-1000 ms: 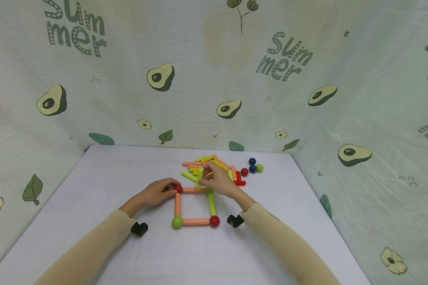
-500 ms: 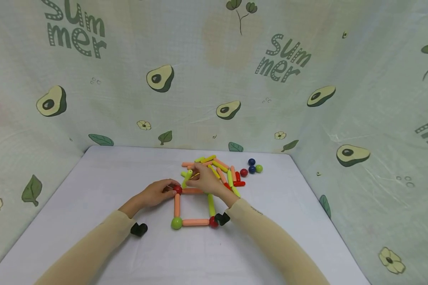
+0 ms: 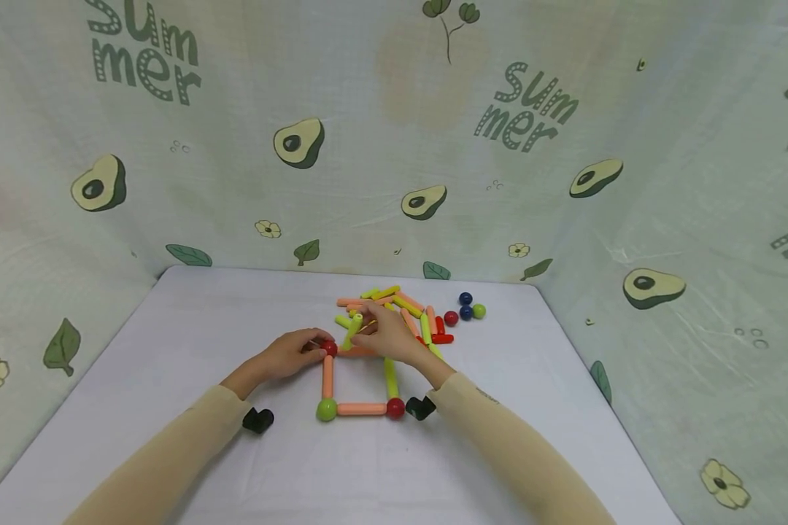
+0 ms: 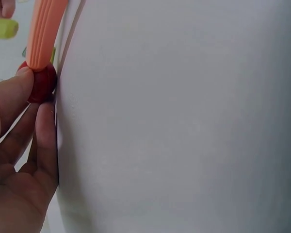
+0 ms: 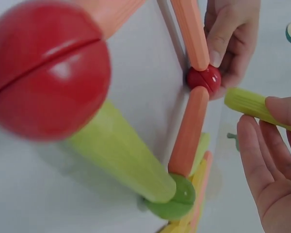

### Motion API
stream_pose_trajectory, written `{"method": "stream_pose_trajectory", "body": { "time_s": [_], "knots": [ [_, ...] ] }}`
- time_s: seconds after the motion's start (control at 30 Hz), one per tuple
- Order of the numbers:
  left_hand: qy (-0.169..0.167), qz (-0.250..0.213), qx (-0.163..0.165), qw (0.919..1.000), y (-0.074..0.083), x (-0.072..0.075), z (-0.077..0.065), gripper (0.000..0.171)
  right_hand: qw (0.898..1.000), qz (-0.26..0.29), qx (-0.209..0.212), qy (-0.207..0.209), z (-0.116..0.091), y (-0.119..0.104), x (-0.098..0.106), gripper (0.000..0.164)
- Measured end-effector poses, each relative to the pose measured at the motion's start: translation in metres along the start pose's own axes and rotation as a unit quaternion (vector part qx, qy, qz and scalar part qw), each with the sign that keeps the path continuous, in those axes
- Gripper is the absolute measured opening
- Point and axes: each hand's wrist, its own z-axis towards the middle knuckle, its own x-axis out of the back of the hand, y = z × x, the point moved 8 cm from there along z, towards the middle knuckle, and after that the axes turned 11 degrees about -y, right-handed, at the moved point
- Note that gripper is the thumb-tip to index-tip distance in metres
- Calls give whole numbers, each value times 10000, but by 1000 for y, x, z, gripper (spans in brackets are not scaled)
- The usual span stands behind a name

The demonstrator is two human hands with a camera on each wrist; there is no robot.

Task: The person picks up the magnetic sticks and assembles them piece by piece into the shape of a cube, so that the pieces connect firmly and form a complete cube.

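Observation:
A square of sticks and balls lies on the table. Its sides are salmon sticks [image 3: 361, 410] and one lime stick [image 3: 391, 378]; red balls [image 3: 395, 408] and green balls [image 3: 326, 410] join the corners. My left hand [image 3: 297, 353] pinches the far-left red ball [image 4: 44, 85] between thumb and fingers. Just right of that ball, my right hand [image 3: 394, 334] holds another lime stick [image 3: 352, 331] tilted up, its free end near the ball in the right wrist view. The far-right green ball [image 5: 179, 201] is hidden behind my right hand in the head view.
Behind the square lies a loose pile of salmon, yellow, lime and red sticks [image 3: 443, 339]. To its right sit several spare balls, among them dark blue ones [image 3: 465, 298] and a red one [image 3: 451, 318]. A printed cloth [image 3: 361, 219] hangs around the table.
My right hand has carried the lime stick leftward from near the far-right corner towards the red ball, then shifted slightly back right. My left hand stays on the red ball.

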Motion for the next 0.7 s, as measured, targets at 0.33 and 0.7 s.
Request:
{"method": "stream_pose_trajectory", "body": {
  "time_s": [0.33, 0.7],
  "knots": [
    [14, 83, 102, 9999, -1, -1, 2, 31, 9998, -171, -23, 83, -18, 5, 11, 38],
    [23, -67, 150, 9999, -4, 0, 1, 29, 9981, -589, -148, -27, -20, 7, 9, 35]
  ]
}}
